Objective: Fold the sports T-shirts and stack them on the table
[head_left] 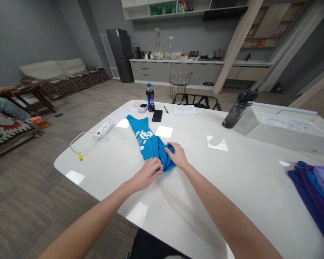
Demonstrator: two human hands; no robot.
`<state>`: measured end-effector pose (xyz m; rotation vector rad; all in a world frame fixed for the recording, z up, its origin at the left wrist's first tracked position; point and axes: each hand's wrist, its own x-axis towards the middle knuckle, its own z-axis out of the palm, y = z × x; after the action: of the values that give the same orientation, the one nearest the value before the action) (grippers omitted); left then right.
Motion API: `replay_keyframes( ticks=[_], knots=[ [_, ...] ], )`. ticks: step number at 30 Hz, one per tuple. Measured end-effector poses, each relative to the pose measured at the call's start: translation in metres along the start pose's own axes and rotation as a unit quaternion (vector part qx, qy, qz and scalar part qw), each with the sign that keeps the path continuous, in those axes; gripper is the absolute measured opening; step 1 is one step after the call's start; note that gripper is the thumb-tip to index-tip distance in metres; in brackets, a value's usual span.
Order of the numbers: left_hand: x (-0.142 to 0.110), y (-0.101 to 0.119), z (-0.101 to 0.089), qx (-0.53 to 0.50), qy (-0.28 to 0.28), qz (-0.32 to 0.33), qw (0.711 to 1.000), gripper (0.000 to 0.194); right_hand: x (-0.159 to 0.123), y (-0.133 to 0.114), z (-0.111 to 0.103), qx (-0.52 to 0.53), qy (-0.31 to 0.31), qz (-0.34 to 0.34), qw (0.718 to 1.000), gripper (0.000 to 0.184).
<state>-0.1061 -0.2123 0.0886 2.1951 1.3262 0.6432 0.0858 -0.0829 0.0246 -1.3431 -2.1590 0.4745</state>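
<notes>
A bright blue T-shirt (pixel 142 133) with a white print lies on the white table (pixel 118 151), folded into a narrow strip that runs away from me toward the left. Its near end is bunched and creased. My left hand (pixel 149 173) is at the near left corner, fingers curled and closed on the cloth's edge. At the right edge, my right hand (pixel 177 154) pinches the bunched fabric between thumb and fingers. Some fingertips of both hands are hidden by cloth or by the hands themselves.
Beyond the shirt stand a cola bottle (pixel 150 99), a black phone (pixel 157 116), a pen (pixel 166 109) and papers (pixel 185 109). A power strip (pixel 102 131) with cable lies left. A dark water bottle (pixel 239 109), white box (pixel 288 129) and clothes pile (pixel 313 190) are right.
</notes>
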Motion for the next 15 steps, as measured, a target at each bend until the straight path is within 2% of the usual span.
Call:
replay_keyframes(
  ticks=[2, 3, 4, 6, 8, 10, 13, 15],
  knots=[
    [-0.012, 0.01, 0.007, -0.064, -0.041, 0.009, 0.997, 0.019, -0.02, -0.005, -0.005, -0.044, -0.053, -0.035, 0.997, 0.047],
    [-0.015, 0.01, 0.01, -0.087, -0.035, 0.0, 0.996, 0.019, -0.03, -0.009, -0.008, -0.066, -0.079, -0.043, 0.994, 0.047],
    [-0.015, 0.006, 0.011, -0.101, -0.008, -0.018, 0.995, 0.019, -0.039, -0.013, -0.011, -0.082, -0.099, -0.045, 0.991, 0.044],
    [-0.009, -0.008, 0.014, -0.094, 0.079, -0.066, 0.99, 0.02, -0.057, -0.022, -0.018, -0.1, -0.124, -0.036, 0.987, 0.036],
    [0.005, -0.027, 0.017, -0.039, 0.16, -0.11, 0.98, 0.021, -0.075, -0.031, -0.027, -0.115, -0.139, -0.023, 0.983, 0.03],
    [0.025, -0.043, 0.022, 0.039, 0.195, -0.142, 0.97, 0.027, -0.093, -0.038, -0.038, -0.14, -0.15, -0.011, 0.979, 0.029],
    [0.06, -0.055, 0.034, 0.127, 0.197, -0.201, 0.951, 0.054, -0.123, -0.044, -0.057, -0.18, -0.174, 0.006, 0.968, 0.028],
    [0.081, -0.052, 0.046, 0.146, 0.187, -0.253, 0.938, 0.066, -0.145, -0.044, -0.072, -0.192, -0.199, 0.011, 0.961, 0.026]
  ],
)
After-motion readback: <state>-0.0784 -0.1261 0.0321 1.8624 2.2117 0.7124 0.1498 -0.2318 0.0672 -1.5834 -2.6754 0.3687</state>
